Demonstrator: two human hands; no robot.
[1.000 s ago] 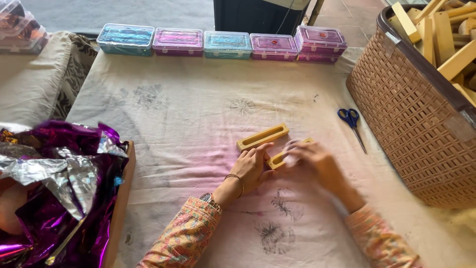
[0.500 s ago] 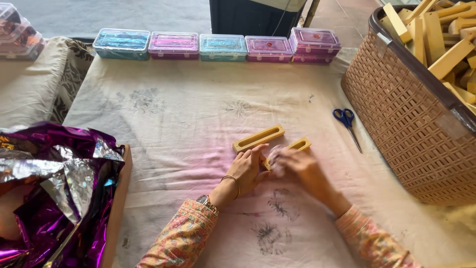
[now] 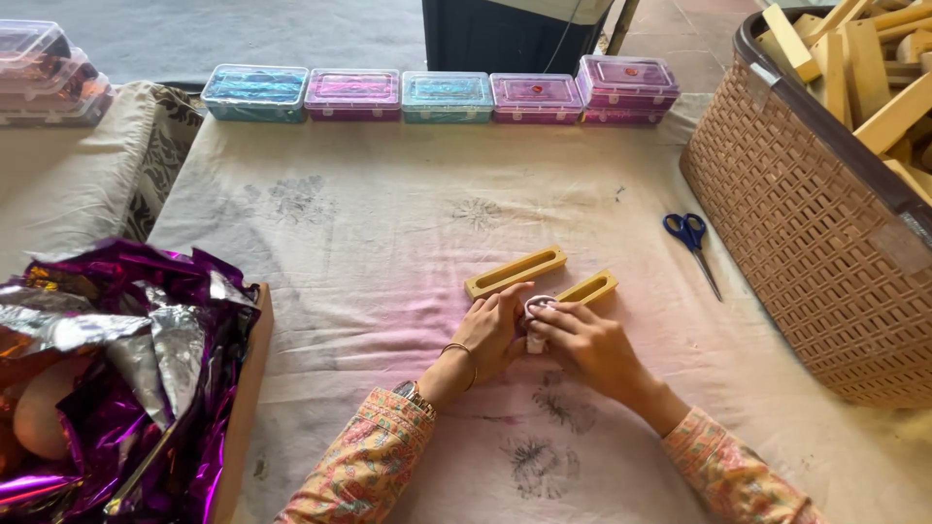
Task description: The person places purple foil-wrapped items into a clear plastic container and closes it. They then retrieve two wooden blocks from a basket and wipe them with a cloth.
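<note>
Cloth-covered desk (image 3: 388, 243): both hands, left hand (image 3: 495, 330) and right hand (image 3: 587, 344), are now gripping one small white piece (image 3: 536, 325), having drawn together at six o'clock of two slotted wooden blocks (image 3: 515, 272).

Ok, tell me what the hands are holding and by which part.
Both hands, left hand and right hand, pinch a small white object between their fingertips; what it is and where exactly the grip sits cannot be told.
</note>
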